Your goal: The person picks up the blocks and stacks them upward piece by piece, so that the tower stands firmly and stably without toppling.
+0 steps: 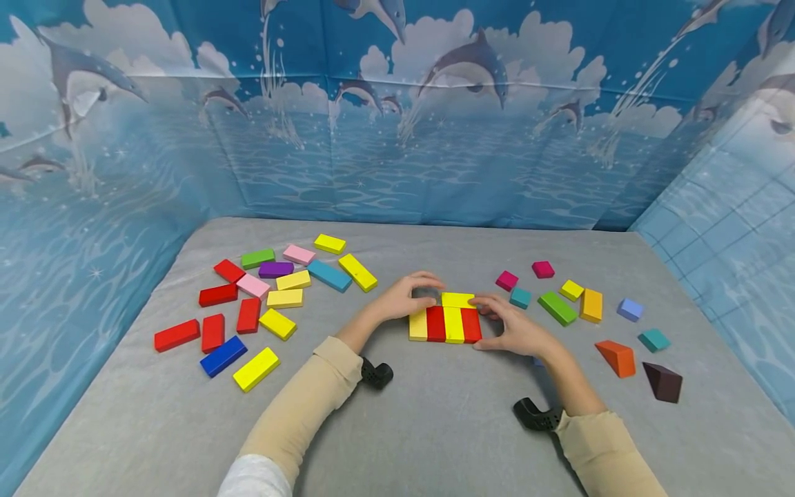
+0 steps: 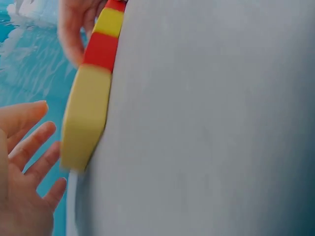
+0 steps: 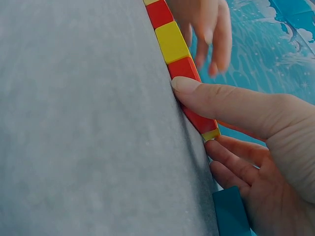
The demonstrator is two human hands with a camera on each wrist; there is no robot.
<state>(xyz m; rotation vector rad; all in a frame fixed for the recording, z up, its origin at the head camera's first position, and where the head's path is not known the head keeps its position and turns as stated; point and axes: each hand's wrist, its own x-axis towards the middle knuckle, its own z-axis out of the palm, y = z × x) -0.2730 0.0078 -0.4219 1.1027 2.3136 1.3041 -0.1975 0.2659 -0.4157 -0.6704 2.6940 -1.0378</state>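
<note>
Four blocks lie side by side in a row [image 1: 444,324], coloured yellow, red, yellow, red; another yellow block [image 1: 457,299] lies across their far ends. My left hand [image 1: 422,293] arches over the row's far left corner. In the left wrist view the left hand [image 2: 29,162] has spread fingers just off the end yellow block [image 2: 86,118]. My right hand [image 1: 481,323] holds the right end red block [image 1: 470,324]. Its thumb [image 3: 197,93] presses the near end of that red block [image 3: 189,73], and its fingers [image 3: 236,157] reach round the far side.
Many loose flat blocks [image 1: 273,299] in several colours lie to the left. Small cubes and bars [image 1: 557,307] lie to the right, with an orange wedge [image 1: 616,357] and a dark brown wedge [image 1: 662,381]. A teal block [image 3: 231,211] sits by my right fingers. A dolphin-print backdrop [image 1: 397,138] walls the grey table [image 1: 435,428].
</note>
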